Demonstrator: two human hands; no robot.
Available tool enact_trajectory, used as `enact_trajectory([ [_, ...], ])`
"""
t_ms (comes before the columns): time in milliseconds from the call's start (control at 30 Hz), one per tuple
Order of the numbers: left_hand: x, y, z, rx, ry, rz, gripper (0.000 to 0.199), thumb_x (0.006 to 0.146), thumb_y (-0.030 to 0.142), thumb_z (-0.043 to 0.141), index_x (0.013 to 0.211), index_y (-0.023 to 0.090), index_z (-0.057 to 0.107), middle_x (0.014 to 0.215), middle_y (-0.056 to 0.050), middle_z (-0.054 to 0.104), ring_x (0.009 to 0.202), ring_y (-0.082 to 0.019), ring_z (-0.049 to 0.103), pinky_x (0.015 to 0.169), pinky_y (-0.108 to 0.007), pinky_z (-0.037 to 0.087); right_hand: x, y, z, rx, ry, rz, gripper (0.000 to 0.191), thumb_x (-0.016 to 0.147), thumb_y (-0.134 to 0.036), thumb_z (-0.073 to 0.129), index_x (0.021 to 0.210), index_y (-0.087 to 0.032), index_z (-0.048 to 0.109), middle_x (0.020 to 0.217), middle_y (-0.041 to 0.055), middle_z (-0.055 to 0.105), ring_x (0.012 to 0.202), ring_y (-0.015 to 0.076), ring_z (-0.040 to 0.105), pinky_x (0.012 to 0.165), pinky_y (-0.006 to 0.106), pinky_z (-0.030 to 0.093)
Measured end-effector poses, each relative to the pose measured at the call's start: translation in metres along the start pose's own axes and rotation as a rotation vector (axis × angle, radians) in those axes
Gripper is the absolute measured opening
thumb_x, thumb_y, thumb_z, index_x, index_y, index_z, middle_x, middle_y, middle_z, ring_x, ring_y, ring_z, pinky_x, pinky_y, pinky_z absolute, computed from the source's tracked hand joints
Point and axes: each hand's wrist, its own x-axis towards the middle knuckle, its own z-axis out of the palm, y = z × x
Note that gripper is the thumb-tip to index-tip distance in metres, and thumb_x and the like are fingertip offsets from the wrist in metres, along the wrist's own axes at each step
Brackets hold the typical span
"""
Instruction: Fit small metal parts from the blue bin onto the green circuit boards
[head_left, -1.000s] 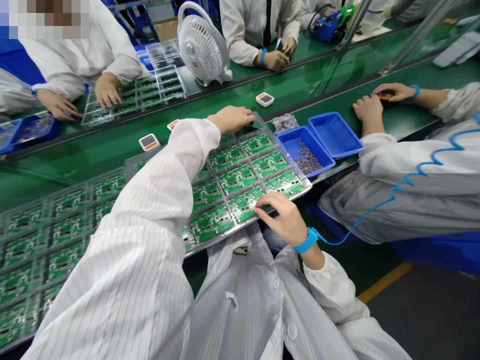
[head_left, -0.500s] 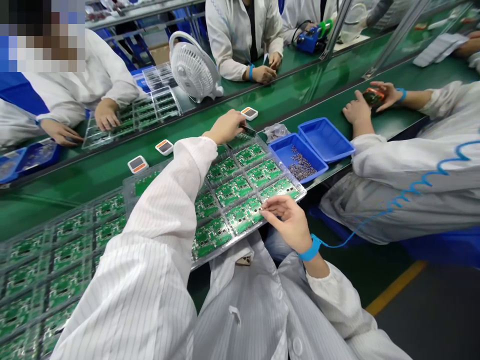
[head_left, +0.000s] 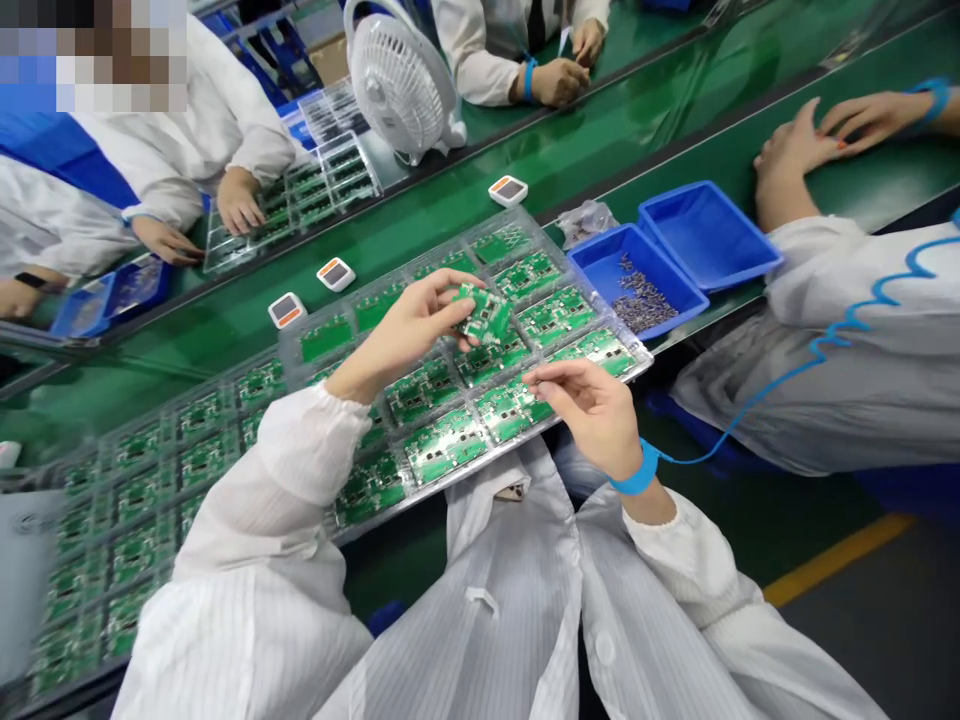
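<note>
A green circuit board [head_left: 486,316] is pinched by its edge in my left hand [head_left: 416,318], raised and tilted over a clear plastic tray [head_left: 637,354]. My right hand [head_left: 600,415], with a blue wrist strap [head_left: 636,470], is closed in a pinch above the tray's near edge, a little apart from the held board. Whatever sits between its fingertips is too small to make out. Rows of compartments in the tray hold more green boards [head_left: 444,445]. Beyond its right end, a blue bin [head_left: 611,262] contains many small metal parts [head_left: 643,300].
Another blue bin [head_left: 709,235] and a plastic bag [head_left: 589,222] lie close by. More board trays [head_left: 142,500] extend left. Small white-and-orange devices [head_left: 335,274] line the green belt. Across it are a white fan [head_left: 405,85] and co-workers' hands [head_left: 241,203]; another person's hands [head_left: 799,150] rest at right.
My left hand has come back from the tray's far end, now lifting a circuit board into plain view. My right hand keeps its pinch over the near edge. The view has shifted.
</note>
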Motion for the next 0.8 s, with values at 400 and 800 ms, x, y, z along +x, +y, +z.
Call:
enact_trajectory([
  [400,-0.152,-0.023,0.042,-0.031,0.175,-0.168,0.02,0.116,0.053,0.058,0.113,0.036,0.068,0.067,0.005,0.055,0.042,-0.016,0.062,0.039,-0.031,0.048,-0.005,0.001,0.037,0.022,-0.172,0.036,0.009,0.111,-0.031,0.078,0.118,-0.026,0.079,0.114,0.0036,0.089,0.11,0.0212,0.088,0.102,0.04,0.077],
  [800,-0.152,-0.027,0.087,-0.022,0.395,-0.066,0.014,0.108,0.042,0.072,0.105,0.032,0.082,0.106,-0.009,0.07,0.085,-0.022,0.071,0.053,-0.031,0.066,-0.008,0.005,0.044,-0.18,-0.187,-0.135,0.017,0.112,-0.026,0.074,0.129,-0.029,0.078,0.118,0.0028,0.089,0.115,0.0226,0.087,0.104,0.042,0.075],
])
